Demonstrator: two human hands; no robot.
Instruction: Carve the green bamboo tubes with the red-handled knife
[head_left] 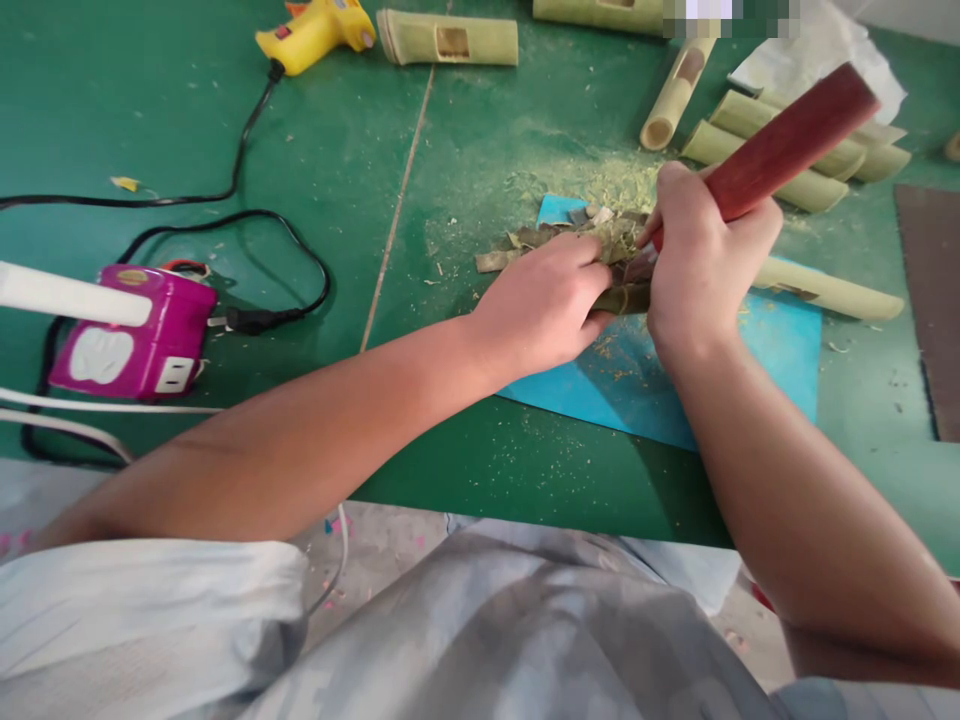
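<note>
My right hand (pixel 694 260) is closed around the thick red wooden handle (pixel 795 140) of a cutting tool. Only a bit of its metal blade shows to the left of the fist, low over the work, so its exact kind is hidden. Curled fingers of my left hand (pixel 544 300) grip a bamboo tube (pixel 832 287) close to the blade. The tube runs under my right hand and sticks out at the right, where a cut opening shows. Beneath lies a blue mat (pixel 780 345). Shavings and dry brown peelings (pixel 536 238) are heaped behind my left hand.
Several bamboo pieces lie at the back, among them a tube with a square opening (pixel 487 42) and a narrower tube (pixel 667 110). A yellow glue gun (pixel 315 35) and a purple power strip (pixel 154 345) with cords are at left. A brown mat (pixel 934 310) lies at right.
</note>
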